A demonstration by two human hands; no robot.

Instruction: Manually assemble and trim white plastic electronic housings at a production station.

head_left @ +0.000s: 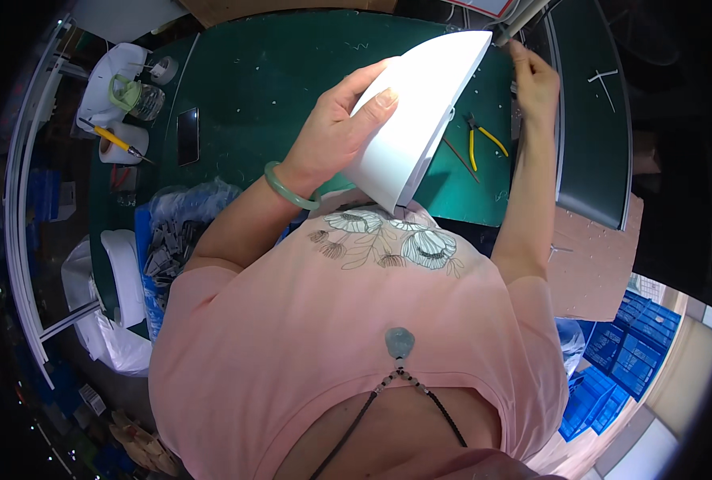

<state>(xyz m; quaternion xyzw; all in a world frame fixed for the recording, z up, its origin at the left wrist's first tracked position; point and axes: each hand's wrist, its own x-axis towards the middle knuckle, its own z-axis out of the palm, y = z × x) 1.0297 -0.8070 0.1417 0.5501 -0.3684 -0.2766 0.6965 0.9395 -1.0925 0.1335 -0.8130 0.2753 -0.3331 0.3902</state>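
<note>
My left hand (344, 120) grips a large white curved plastic shell (428, 104), thumb on its outer face and fingers behind it. The shell stands tilted over the bench, its lower end close to my shirt. At the far right, my right hand (536, 86) is raised with its fingers pinched together beside the end of a pale rod (524, 20). What lies between those fingertips is too small to make out. Yellow-handled cutting pliers (484, 140) and a thin brown stick (461, 158) lie on the green bench between the shell and my right forearm.
On the green bench (252, 80) lie a phone (188, 136), a white roll (124, 142) with a yellow-handled tool (114, 141), and a green-lidded bottle (138, 98). A blue bin (164, 256) of small grey parts sits left. A dark green belt-like surface (592, 120) runs along the right.
</note>
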